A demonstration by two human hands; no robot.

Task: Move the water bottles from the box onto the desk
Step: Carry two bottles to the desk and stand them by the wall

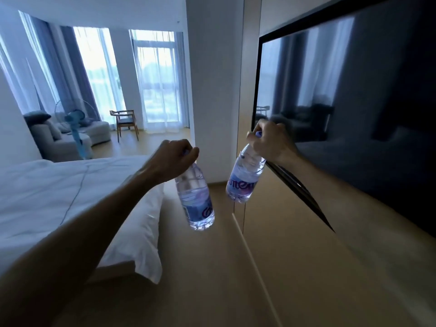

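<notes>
Curling round the caps, your fingers (192, 153) clamp both loads — left hand (173, 159) dangling one water bottle (197, 201) beside the bed (59, 197), right hand (269, 143) hanging the other bottle (244, 179) farther from the bed, in front of the television (354, 102).

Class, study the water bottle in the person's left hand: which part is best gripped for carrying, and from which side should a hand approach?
Grip the neck just under the cap, coming from above. The left hand does so: its fingers curl round the top of the left bottle, and the wider body hangs below, tilted. The narrow neck under the wider cap looks unlikely to slip through the fingers.
</notes>
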